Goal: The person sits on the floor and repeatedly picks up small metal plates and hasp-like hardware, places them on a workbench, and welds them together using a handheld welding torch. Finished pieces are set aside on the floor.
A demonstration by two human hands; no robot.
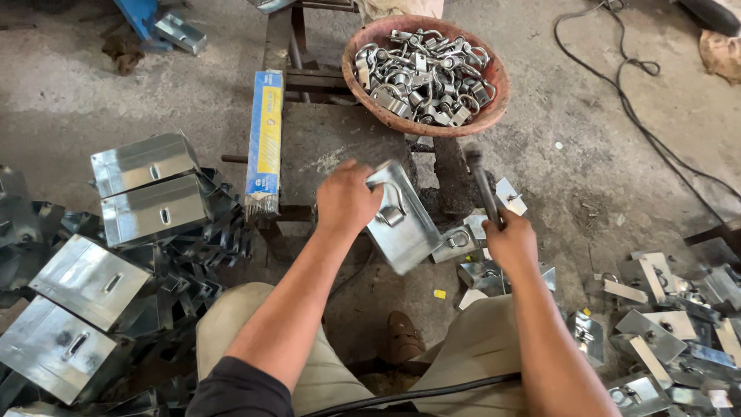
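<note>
Left hand (pixel 347 199) grips a galvanised plate (pixel 400 218) by its upper-left edge, fingers curled over the rim and pressed on the metal. That plate carries a U-shaped loop (pixel 392 207) on its face and lies tilted over the near edge of the dark bench (pixel 324 143), long axis running from upper left down to lower right. Right hand (pixel 509 243) is closed around the handle of a hammer (pixel 483 184), just right of the plate; the handle points up and away from the person, head at the far end, near the bench's right side. Of the two hands, the right is the one free to strike, and the loop lies to its left. Both forearms reach forward over the knees, wrists roughly level. Beyond the bench stands a basin (pixel 494 77) of loose fittings.
</note>
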